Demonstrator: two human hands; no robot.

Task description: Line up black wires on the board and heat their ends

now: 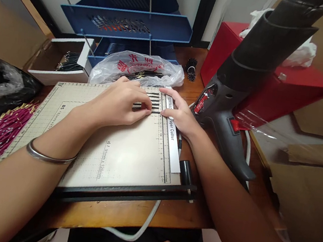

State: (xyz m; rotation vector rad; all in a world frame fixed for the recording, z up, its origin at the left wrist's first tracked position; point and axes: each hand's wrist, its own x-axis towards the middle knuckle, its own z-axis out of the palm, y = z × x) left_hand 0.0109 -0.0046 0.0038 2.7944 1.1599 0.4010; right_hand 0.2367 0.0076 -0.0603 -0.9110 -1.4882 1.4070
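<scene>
The head view shows a row of thin dark strips (155, 104) on the far right part of the cutter (135, 149). They lie side by side, long axes running left to right, right ends pointing squarely at the ruled edge and its white label (173, 135). The nearest strip (156, 112) keeps the same line, nearly level across the view.

The left hand (122, 101) arches over the left parts of the row, its thumb and index tips pinched together on the nearest strip. The right hand (179, 113) is partly spread: its thumb tip touches that strip's right end, while the index finger reaches forward past the other right ends, with a clear gap between the two.

Beyond the cutter, a clear bag (109, 64) with red print holds many thin dark pieces with gold-coloured parts. To its left, an open white box (54, 77) holds a loose pile of dark pieces. Behind stands a blue rack (169, 29); orange and pale items show through the slots of its upper tray. The red box's (217, 50) contents are hidden; crumpled white plastic (303, 55) lies on top.
</scene>
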